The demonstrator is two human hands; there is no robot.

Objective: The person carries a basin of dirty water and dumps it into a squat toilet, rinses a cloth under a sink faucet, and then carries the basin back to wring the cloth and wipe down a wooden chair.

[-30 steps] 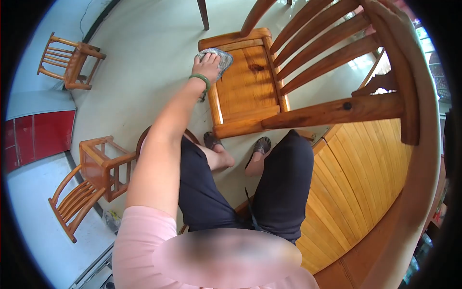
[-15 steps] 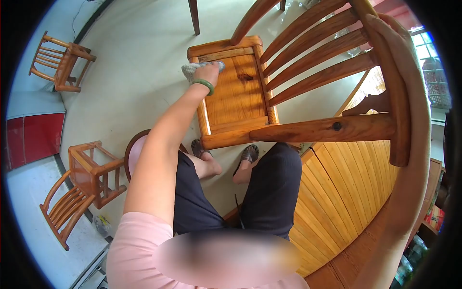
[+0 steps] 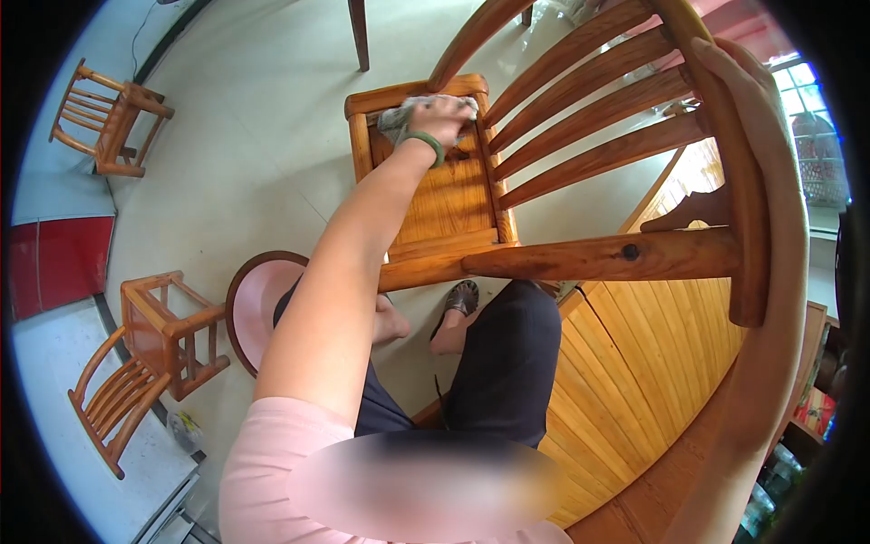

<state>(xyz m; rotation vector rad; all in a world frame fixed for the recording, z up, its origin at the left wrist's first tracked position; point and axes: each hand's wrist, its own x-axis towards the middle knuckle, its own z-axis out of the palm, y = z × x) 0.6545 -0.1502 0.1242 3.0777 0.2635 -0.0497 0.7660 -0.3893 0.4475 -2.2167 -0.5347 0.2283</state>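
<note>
A wooden chair [image 3: 444, 204] with a slatted backrest is in front of me, its seat at the centre. My left hand [image 3: 437, 118], with a green bangle at the wrist, presses a grey cloth [image 3: 394, 120] onto the upper part of the seat. The fingers are somewhat blurred and lie over the cloth. At the upper right, my right hand [image 3: 739, 68] is wrapped round the top rail of the backrest, with its fingers partly hidden behind the wood.
Two small wooden chairs [image 3: 118, 127] [image 3: 149, 340] stand at the left. A round pink-topped stool [image 3: 258, 299] is beside my left leg. A slatted wooden table [image 3: 634, 363] lies at the right. Red cabinet doors [image 3: 63, 258] are at the far left.
My left hand and the cloth have moved from the seat's left edge rightward across its upper part, towards the backrest. My right hand still holds the top rail; the whole view has shifted slightly.
</note>
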